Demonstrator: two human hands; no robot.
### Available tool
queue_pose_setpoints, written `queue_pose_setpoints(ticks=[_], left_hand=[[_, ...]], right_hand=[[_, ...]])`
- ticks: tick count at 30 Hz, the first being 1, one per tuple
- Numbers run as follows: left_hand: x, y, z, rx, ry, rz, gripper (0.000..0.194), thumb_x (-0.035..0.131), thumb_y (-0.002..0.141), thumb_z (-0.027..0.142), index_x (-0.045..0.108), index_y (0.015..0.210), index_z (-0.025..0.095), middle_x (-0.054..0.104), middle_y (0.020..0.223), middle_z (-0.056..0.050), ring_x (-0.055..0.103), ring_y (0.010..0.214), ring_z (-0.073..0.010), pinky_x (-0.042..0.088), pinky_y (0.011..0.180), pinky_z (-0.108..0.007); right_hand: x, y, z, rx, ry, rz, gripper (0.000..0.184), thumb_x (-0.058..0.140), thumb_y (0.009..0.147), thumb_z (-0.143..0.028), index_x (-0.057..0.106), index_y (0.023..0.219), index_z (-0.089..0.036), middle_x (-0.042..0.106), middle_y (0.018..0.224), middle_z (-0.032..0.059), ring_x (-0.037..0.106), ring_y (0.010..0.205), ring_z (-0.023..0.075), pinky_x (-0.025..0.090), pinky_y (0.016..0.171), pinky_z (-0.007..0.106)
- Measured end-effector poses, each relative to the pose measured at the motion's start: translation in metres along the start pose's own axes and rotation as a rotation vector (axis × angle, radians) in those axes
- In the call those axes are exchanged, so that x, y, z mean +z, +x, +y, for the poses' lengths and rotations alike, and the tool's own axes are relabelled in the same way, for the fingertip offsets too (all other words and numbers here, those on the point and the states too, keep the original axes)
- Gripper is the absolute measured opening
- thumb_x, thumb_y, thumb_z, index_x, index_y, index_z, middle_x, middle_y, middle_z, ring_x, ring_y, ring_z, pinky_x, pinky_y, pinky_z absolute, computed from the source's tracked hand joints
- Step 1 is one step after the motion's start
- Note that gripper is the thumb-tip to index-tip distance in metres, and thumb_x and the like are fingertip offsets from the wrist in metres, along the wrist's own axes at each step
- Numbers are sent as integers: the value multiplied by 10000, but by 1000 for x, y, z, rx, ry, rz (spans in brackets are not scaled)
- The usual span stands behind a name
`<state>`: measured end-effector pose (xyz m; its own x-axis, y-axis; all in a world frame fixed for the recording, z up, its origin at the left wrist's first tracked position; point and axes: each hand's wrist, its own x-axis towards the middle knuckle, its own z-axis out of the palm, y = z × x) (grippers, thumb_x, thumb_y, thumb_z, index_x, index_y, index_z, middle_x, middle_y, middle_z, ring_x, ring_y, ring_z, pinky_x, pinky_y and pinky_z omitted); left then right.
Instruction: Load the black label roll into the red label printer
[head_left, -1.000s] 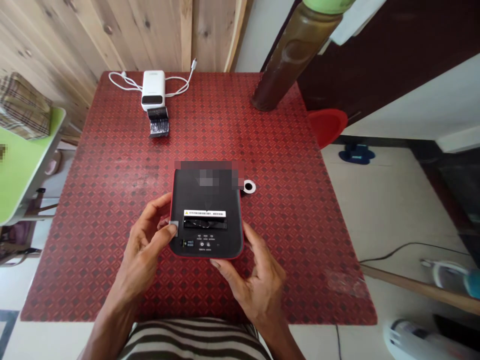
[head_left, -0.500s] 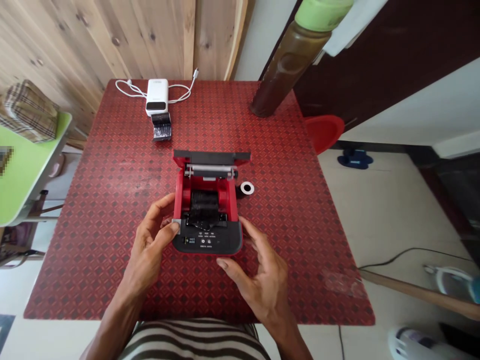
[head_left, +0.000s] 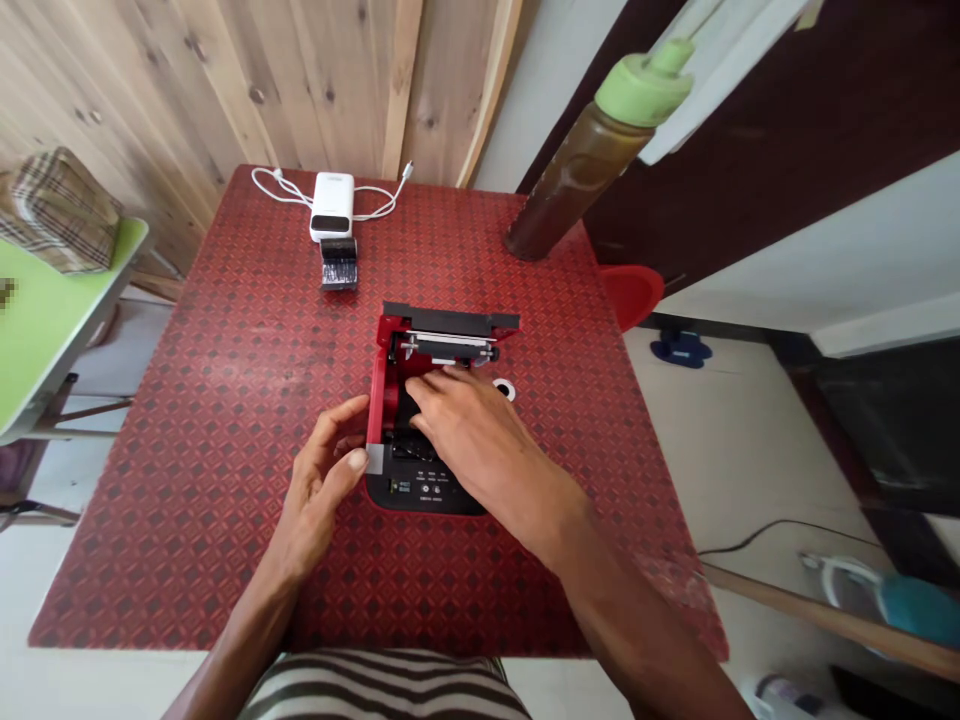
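The right hand (head_left: 480, 430), grip hidden, reaches from four o'clock into the open, boxy red-and-black plastic device (head_left: 409, 482) on the red-patterned table (head_left: 225, 400), a step likely needing next the loosely open left hand (head_left: 326, 482) steadying eight o'clock.

Smooth plastic printer (head_left: 405, 497), wooden wall (head_left: 300, 80)

One red-and-black device (head_left: 420, 487). One white handheld unit (head_left: 332, 198). One black strip (head_left: 339, 270). One white-ended roll (head_left: 509, 390). One green-capped bottle (head_left: 566, 185). One plaid bag (head_left: 64, 210). Two surfaces: one red-patterned surface (head_left: 262, 340), one green surface (head_left: 45, 320).
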<state>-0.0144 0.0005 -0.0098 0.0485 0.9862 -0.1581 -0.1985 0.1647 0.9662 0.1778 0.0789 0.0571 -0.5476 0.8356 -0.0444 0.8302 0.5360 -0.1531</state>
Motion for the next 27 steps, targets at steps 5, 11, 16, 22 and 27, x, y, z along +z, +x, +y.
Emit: queue_pose_setpoints(ticks=[5, 11, 16, 22, 27], left_hand=[[-1, 0, 0, -11, 6, 3, 523, 699, 1077, 510, 677, 1556, 303, 722, 1558, -96, 750, 1227, -321, 600, 1008, -431], [-1, 1, -1, -13, 11, 5, 508, 704, 1080, 491, 679, 1555, 312, 739, 1526, -91, 757, 1174, -300, 605, 1000, -422], [0, 2, 0, -1, 17, 7, 497, 703, 1083, 485, 681, 1548, 312, 737, 1531, -89, 753, 1193, -300, 597, 1014, -423], [3, 2, 5, -9, 55, 16, 543, 737, 1054, 518, 671, 1544, 292, 757, 1498, -101, 757, 1235, -323, 607, 1003, -433], [5, 3, 7, 0, 60, 12, 526, 755, 1047, 498, 676, 1521, 283, 761, 1491, -92, 773, 1138, -281, 605, 993, -418]], right_hand=[[2, 11, 4, -16, 40, -63, 247, 609, 1051, -13, 788, 1062, -183, 842, 1079, 96, 799, 1007, 257, 568, 938, 395], [-6, 6, 5, 12, 68, -5, 170, 702, 1018, -58, 782, 1113, -174, 835, 1118, 92, 782, 1023, 252, 567, 856, 362], [-6, -1, -4, 36, 3, 99, 147, 696, 1046, -76, 789, 1055, -188, 842, 1086, 84, 770, 1075, 269, 583, 830, 372], [-14, 3, -16, 102, -92, 52, 214, 655, 1037, -24, 794, 1105, -172, 835, 1071, 126, 761, 993, 294, 569, 709, 390], [-15, -7, -22, 52, -140, 154, 163, 717, 996, -29, 769, 1006, -183, 806, 967, 100, 735, 918, 279, 563, 687, 379]])
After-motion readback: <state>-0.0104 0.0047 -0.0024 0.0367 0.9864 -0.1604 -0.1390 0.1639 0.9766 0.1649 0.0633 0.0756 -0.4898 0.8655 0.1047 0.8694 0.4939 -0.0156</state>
